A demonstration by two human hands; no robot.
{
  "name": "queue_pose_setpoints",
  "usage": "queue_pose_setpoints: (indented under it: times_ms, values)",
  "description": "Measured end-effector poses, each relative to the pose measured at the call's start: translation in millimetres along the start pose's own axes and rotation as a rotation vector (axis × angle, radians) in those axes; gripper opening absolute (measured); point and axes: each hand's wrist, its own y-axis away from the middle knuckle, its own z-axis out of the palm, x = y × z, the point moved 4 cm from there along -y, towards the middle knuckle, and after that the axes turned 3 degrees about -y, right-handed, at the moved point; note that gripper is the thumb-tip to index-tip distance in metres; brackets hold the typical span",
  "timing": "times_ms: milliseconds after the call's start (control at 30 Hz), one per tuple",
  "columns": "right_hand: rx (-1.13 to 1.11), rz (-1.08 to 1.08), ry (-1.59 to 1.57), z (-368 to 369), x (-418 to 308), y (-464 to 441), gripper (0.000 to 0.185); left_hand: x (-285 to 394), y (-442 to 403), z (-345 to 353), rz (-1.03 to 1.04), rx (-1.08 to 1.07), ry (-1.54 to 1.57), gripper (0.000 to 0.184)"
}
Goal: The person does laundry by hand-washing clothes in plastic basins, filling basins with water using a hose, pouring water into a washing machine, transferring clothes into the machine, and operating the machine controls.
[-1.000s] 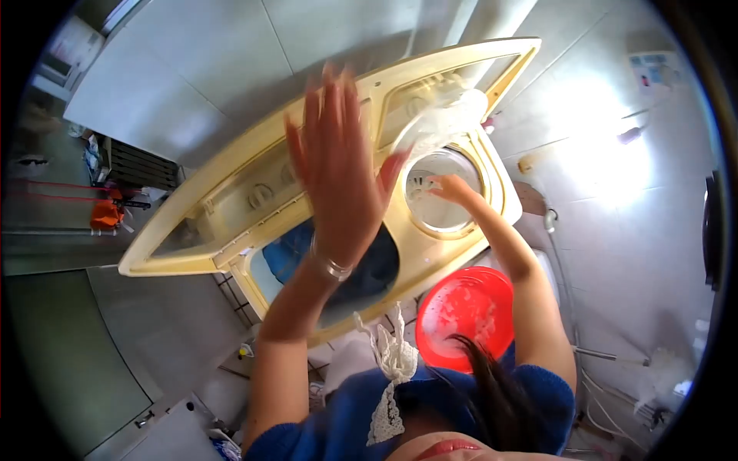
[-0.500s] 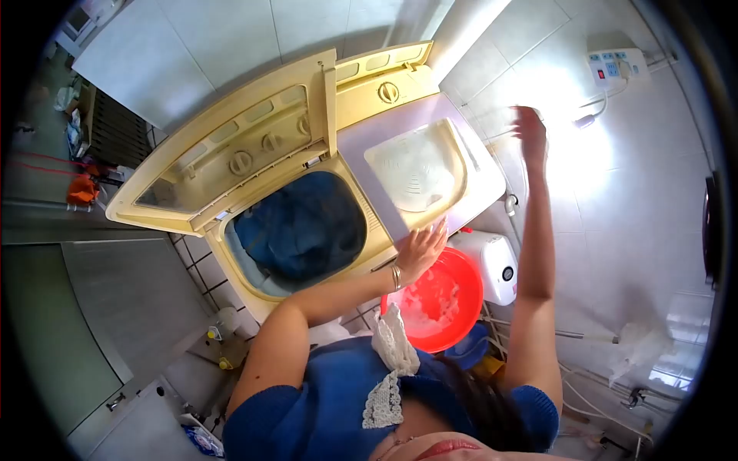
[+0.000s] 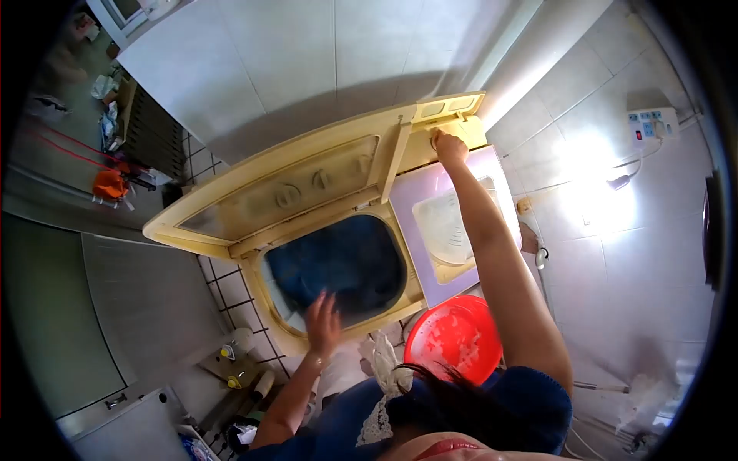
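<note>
Left grip (image 3: 323,323), fingers loosely spread and holding nothing, hovers by the near rim of the wash tub (image 3: 277,301), whose dark blue laundry (image 3: 342,265) lies exposed because the hinged lid (image 3: 261,184) stands raised. A red basin (image 3: 455,338) stands close by the machine's front. Farther off, reaching over the closed lilac spinner cover (image 3: 442,230), the right grip (image 3: 451,147) closes around a mostly hidden control knob (image 3: 433,141).
</note>
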Motion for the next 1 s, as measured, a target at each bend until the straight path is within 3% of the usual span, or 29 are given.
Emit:
queue_pose_setpoints:
  times_ms: [67,133,167,267,300,333,400,467,500,533,600,633,667,700,733,767,800,833,900,1000]
  values:
    - [0.034,0.058,-0.140,21,10,-20,0.046,-43,27,-50,-0.103,0.046,-0.192,0.047]
    - [-0.417,0.355,-0.926,58,27,-36,0.051,-69,45,-87,-0.187,0.130,-0.318,0.046]
    - [-0.627,0.614,-1.209,60,28,-30,0.058,-77,49,-99,-0.262,0.172,-0.348,0.048]
    - [-0.513,0.557,-1.694,39,34,23,0.054,-112,75,-105,-0.478,0.348,-0.514,0.051]
    - [-0.322,0.562,-1.622,26,40,53,0.069,-127,84,-94,-0.546,0.408,-0.579,0.053]
    - [-0.167,0.435,-1.379,8,50,88,0.072,-143,90,-77,-0.696,0.367,-0.549,0.055]
    - [0.110,0.403,-1.261,-31,67,171,0.072,-162,100,-42,-0.986,0.263,-0.485,0.062]
    - [0.281,0.482,-1.129,-17,121,246,0.069,-150,87,-24,-1.113,0.165,-0.312,0.069]
    - [0.503,0.427,-0.963,-2,151,289,0.068,-145,86,-16,-1.179,0.108,-0.233,0.073]
    - [0.711,0.365,-0.782,6,181,337,0.068,-146,90,-9,-1.071,0.294,-0.381,0.072]
    - [0.366,0.735,-1.359,38,240,448,0.066,-144,91,-10,-1.145,0.325,-0.366,0.073]
    - [0.328,0.775,-1.378,78,279,510,0.063,-151,92,-5,-1.206,0.346,-0.320,0.073]
    - [0.152,0.948,-1.511,98,302,581,0.058,-161,95,-1,-1.268,0.366,-0.276,0.074]
    - [-0.006,1.127,-1.730,166,345,668,0.055,-163,96,-2,-1.226,0.402,-0.282,0.073]
    - [-0.092,1.240,-1.531,139,335,749,0.053,-157,92,-4,-1.228,0.404,-0.297,0.071]
    - [-0.166,1.388,-1.557,202,370,856,0.051,-145,87,-11,-1.230,0.404,-0.315,0.069]
    - [-0.441,1.354,-1.372,208,386,957,0.043,-137,88,-15,-1.230,0.404,-0.332,0.068]
    - [-0.236,1.498,-1.296,200,381,1047,0.036,-147,89,-7,-1.162,0.411,-0.396,0.066]
    - [-0.109,1.405,-1.057,129,336,1162,0.026,-122,90,-20,-1.164,0.334,-0.315,0.066]
    - [-0.119,1.404,-0.996,95,266,1245,0.024,-76,89,-40,-1.192,0.289,-0.166,0.067]
